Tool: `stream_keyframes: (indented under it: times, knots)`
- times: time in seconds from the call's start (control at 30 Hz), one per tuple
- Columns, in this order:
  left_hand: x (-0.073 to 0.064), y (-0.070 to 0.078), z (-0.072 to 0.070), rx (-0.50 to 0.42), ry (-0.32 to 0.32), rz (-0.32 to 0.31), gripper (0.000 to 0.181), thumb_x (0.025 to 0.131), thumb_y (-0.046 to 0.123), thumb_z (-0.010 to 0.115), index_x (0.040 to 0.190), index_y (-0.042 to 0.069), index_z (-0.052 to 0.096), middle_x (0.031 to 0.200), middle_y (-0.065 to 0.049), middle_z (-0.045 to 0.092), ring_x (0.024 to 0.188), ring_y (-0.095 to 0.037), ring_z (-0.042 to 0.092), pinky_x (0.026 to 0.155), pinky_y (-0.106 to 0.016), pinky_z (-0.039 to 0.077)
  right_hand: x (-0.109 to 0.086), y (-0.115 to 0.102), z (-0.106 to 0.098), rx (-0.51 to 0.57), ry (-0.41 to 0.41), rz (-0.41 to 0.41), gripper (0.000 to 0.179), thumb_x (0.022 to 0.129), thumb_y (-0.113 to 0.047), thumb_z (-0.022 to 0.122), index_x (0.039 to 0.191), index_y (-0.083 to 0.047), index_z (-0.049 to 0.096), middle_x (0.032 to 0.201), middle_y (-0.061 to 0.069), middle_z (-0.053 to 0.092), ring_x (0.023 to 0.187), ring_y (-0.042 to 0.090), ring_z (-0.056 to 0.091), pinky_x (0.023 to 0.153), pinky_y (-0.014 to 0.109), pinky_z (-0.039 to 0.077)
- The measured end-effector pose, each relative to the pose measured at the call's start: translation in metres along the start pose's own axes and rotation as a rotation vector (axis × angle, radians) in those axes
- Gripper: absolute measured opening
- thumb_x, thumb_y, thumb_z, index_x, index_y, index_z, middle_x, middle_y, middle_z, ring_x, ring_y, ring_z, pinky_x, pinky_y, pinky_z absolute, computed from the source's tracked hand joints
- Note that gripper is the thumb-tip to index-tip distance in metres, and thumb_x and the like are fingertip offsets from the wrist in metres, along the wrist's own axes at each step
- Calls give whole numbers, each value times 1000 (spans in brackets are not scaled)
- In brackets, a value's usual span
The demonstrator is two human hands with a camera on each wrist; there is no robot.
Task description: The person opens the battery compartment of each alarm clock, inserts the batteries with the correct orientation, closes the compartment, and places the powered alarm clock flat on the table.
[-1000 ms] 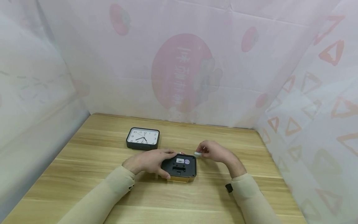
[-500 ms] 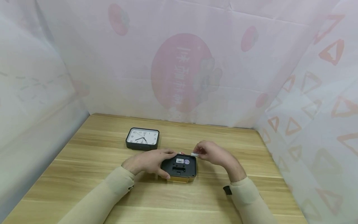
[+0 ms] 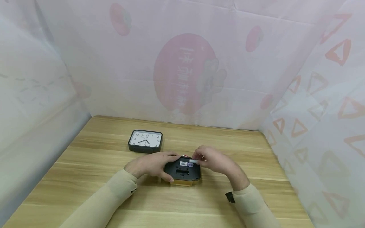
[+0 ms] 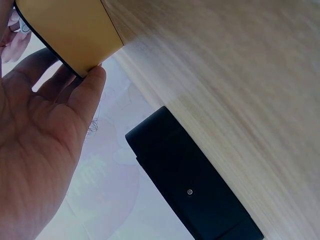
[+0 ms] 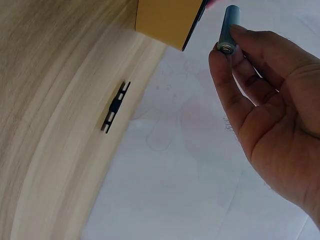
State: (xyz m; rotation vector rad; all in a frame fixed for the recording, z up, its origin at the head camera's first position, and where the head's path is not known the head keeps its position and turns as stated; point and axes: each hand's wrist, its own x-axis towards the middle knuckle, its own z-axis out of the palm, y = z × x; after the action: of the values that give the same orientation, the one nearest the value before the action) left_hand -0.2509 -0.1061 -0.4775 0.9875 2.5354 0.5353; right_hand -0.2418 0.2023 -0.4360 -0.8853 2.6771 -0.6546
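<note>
A gold-sided clock [image 3: 188, 174] lies face down on the table, its black back with a white label, a round sticker and an open battery slot facing up. My left hand [image 3: 151, 164] grips its left end, thumb at the near edge and fingers at the far one. Over the far right part of that back, my right hand [image 3: 214, 160] pinches a small pale battery [image 5: 229, 31] between thumb and fingertips, its spring-like end visible in the right wrist view. The battery is above the slot's far side, apart from it.
A black clock [image 3: 146, 141] with a white dial lies face up behind my left hand; its side shows in the left wrist view. A thin black slotted piece [image 5: 116, 107] lies on the wooden table [image 3: 159, 209]. Printed cloth walls [image 3: 188, 76] stand around the table.
My right hand has moved left with the battery, from beside the gold clock to over its back. The left hand and both clocks have stayed in place.
</note>
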Motion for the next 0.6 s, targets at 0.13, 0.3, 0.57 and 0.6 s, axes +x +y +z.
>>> stream_keyframes:
  times: [0.13,0.3,0.57,0.6]
  knots:
    - [1,0,1,2,2,3,107,94,55,99,180,15,49,187,-13,49,167,-37,55,140,-56,47,0,-4,3,-17,-9,-5,15,110,-2,78,122,-9,83,119,3,82,112,18,78,103,43,70]
    - [1,0,1,4,4,11,108,94,55,100,180,14,49,186,-13,49,166,-36,56,139,-55,48,0,-8,6,-45,-15,-41,15,109,0,78,121,-7,83,118,5,82,110,18,77,100,42,69]
    - [0,1,0,3,-3,1,108,94,56,99,180,14,48,186,-13,49,167,-36,56,139,-55,48,1,-17,11,-51,-50,-33,18,110,0,77,124,-10,84,125,5,81,112,17,75,99,39,68]
    - [0,1,0,4,-3,3,108,94,56,99,180,14,48,186,-13,49,167,-36,56,139,-55,48,1,-17,11,-51,-53,-34,18,110,0,76,123,-10,84,125,5,81,112,16,75,99,39,68]
